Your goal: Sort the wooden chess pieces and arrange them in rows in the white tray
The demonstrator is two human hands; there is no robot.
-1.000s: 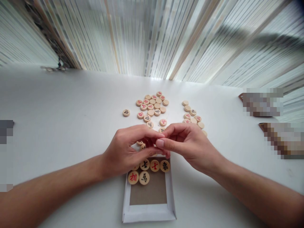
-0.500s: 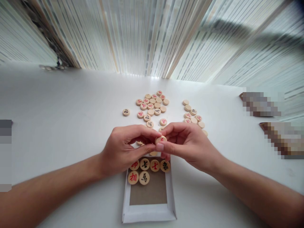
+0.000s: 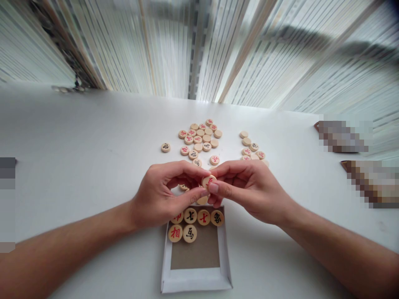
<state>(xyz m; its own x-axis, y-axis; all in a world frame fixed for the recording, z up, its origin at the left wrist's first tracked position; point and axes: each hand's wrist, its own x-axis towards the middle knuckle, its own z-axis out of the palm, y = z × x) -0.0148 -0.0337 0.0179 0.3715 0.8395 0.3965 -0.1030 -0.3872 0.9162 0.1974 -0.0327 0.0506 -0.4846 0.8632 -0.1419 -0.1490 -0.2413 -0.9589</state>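
A round wooden Chinese chess piece (image 3: 208,181) with a red character is pinched between my left hand (image 3: 170,189) and my right hand (image 3: 246,182). Both hands are closed on it by thumb and fingers, and my right thumb covers part of its face. Just below them lies a shallow white box (image 3: 196,282) with a brown-grey bottom. Inside it, along the far side, is a row of pieces, including a black-marked one (image 3: 217,217). A second row holds a red piece (image 3: 175,233) and a black horse piece (image 3: 190,234). My left hand partly hides the top-left piece.
Loose chess pieces (image 3: 198,139) lie scattered on the white table (image 3: 93,137) beyond my hands, some face down. Another cluster (image 3: 246,141) sits to the right, and one lone piece (image 3: 165,147) at the left. A string curtain (image 3: 174,50) hangs behind. Blurred-out objects (image 3: 370,182) stand at the right.
The held piece has turned between my fingers, so more of its red character faces me. It and my fingertips shifted slightly left. The pieces in the box stay as they were.
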